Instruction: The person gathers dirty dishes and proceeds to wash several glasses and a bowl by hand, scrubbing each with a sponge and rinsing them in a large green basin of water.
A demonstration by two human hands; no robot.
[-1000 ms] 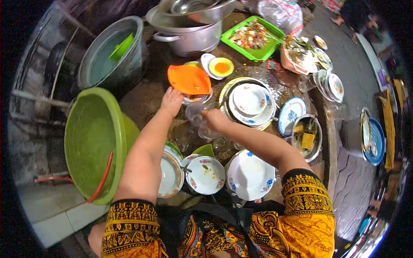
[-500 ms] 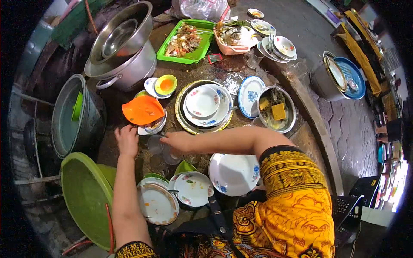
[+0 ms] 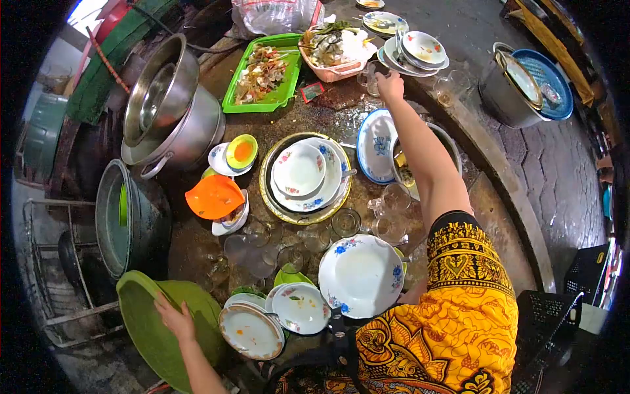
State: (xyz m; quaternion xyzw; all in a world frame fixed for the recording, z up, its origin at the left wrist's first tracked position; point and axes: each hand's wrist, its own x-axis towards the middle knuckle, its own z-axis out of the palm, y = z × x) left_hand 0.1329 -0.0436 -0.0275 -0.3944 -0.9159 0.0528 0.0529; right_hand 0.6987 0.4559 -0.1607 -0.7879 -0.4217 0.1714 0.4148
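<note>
Bowl [image 3: 298,171] sitting on plates [image 3: 335,174] inside basin [image 3: 275,206]; tray [image 3: 286,80] lying behind, left of basket [image 3: 336,72]; bucket [image 3: 149,226] standing behind tub [image 3: 203,315], left side.

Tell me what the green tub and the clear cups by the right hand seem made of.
Green tub: likely plastic, smooth and somewhat shiny, green from wall to rim. Clear cups: probably glass, smooth, transparent with pale highlights; clear plastic is possible.

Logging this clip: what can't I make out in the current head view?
All in the head view:
Whether the right hand grips the glass: its fingers hide the contact.
Much of the metal pot: behind the right forearm.
Print on the red packet: too small.
Top of the plastic sack: cut off by the upper edge.
</note>
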